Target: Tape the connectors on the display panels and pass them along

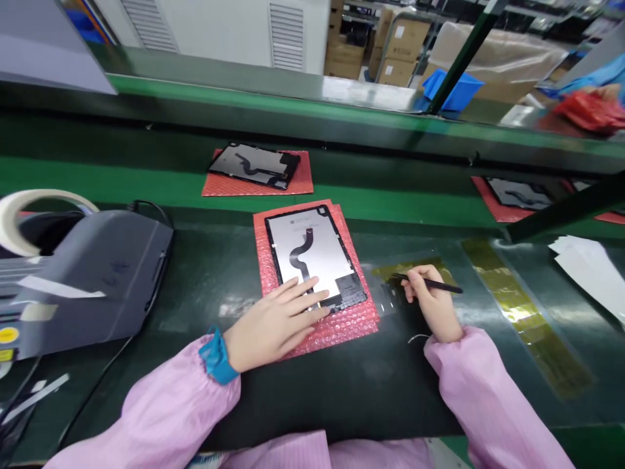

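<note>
In the head view, a tablet screen panel [325,242] lies silver side up on red bubble wrap [263,264], with a dark curved ribbon cable on it. My left hand [280,319] rests on its lower left part, fingers spread, covering the cable's lower end. A blue band circles that wrist. To the right of the panel, my right hand [430,299] grips black tweezers [444,285] between thumb and fingers. Their tip points left, over a piece of amber tape [385,270] on the dark bench mat. Whether the tip touches the tape I cannot tell.
Another screen panel [254,164] lies on red bubble wrap at the back. A grey tape dispenser [107,273] with a masking tape roll [12,221] stands left. At right are a long amber tape strip [522,312], white sheets [590,267] and a green post [566,208].
</note>
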`<state>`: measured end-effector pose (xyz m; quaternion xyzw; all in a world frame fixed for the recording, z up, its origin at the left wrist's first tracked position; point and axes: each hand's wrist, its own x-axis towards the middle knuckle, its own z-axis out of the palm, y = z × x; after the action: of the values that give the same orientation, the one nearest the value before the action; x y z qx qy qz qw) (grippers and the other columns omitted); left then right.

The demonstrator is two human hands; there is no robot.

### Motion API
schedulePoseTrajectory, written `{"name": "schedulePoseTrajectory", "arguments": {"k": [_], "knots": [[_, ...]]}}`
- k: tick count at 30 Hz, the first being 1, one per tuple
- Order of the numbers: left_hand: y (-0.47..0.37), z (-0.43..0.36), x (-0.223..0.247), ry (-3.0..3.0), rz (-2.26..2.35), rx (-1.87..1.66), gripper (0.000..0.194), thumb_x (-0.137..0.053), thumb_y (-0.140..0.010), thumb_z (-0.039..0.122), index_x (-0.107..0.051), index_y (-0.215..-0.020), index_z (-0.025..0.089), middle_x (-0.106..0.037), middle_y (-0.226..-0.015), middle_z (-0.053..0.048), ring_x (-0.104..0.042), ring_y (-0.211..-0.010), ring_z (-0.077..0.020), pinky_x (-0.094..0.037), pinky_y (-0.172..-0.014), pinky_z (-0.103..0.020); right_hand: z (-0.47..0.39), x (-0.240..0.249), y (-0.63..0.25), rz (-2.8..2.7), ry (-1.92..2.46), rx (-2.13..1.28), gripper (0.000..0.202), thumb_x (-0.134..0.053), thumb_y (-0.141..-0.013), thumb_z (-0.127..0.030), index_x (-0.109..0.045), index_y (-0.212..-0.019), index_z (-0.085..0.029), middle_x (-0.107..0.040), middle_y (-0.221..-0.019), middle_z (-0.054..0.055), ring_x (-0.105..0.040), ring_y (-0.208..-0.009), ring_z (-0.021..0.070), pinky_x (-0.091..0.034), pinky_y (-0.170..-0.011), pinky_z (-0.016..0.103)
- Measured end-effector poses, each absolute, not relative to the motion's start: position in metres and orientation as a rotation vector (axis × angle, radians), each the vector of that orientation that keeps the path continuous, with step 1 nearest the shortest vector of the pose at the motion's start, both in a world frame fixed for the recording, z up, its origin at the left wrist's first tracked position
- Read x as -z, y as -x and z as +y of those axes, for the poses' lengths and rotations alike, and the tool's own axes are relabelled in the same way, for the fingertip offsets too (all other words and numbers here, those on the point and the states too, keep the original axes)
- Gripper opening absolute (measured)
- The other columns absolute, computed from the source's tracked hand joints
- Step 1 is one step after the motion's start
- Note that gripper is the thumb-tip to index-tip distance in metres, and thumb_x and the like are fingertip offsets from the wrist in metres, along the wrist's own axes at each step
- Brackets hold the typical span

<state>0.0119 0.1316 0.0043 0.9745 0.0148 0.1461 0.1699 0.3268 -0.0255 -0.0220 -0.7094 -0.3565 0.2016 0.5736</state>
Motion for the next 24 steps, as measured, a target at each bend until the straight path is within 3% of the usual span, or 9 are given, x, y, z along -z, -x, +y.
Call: {"name": "schedulePoseTrajectory", "arguments": {"k": [6,15,20,24], "knots": [[-0.008,0.145,0.026,-2.723,-0.005,-0.415,0.047,-0.053,-0.105,0.024,-0.054,-0.152,0.027,-0.057,-0.157,-0.007,-0.04,-0.156,-0.0266,-0.028,-0.131,-0.047,-0.032,0.027,-0.327,-0.832,1.808,-0.515,0.038,-0.079,-0.085,-0.054,-0.062,-0.078,-0.021,-0.061,-0.058,-0.004,-0.049,-0.041,0.0089,-0.041,-0.042,0.023],[-0.01,0.146,0.025,-2.632,0.004,-0.388,0.051,-0.055,-0.103,0.021,-0.054,-0.153,0.03,-0.057,-0.158,-0.004,-0.041,-0.155,-0.0271,-0.03,-0.13,-0.047,-0.032,0.024,-0.335,-0.802,1.842,-0.582,0.039,-0.08,-0.086,-0.051,-0.058,-0.074,-0.021,-0.069,-0.062,-0.001,-0.047,-0.038,0.0072,-0.038,-0.039,0.022],[-0.007,0.143,0.023,-2.537,0.007,-0.51,0.053,-0.055,-0.104,0.02,-0.048,-0.156,0.024,-0.058,-0.156,-0.01,-0.039,-0.156,-0.0276,-0.038,-0.127,-0.049,-0.036,0.019,-0.312,-0.701,1.608,-0.584,0.039,-0.079,-0.09,-0.045,-0.051,-0.074,-0.023,-0.068,-0.063,-0.003,-0.053,-0.04,0.0082,-0.035,-0.036,0.019],[-0.004,0.136,0.023,-2.49,0.054,-0.601,0.051,-0.047,-0.104,0.01,-0.045,-0.154,0.018,-0.069,-0.143,-0.013,-0.047,-0.151,-0.025,-0.038,-0.128,-0.051,-0.032,0.005,-0.26,-0.722,1.438,-0.776,0.033,-0.076,-0.094,-0.038,-0.052,-0.076,-0.023,-0.068,-0.061,-0.005,-0.058,-0.041,0.009,-0.046,-0.039,0.018]]}}
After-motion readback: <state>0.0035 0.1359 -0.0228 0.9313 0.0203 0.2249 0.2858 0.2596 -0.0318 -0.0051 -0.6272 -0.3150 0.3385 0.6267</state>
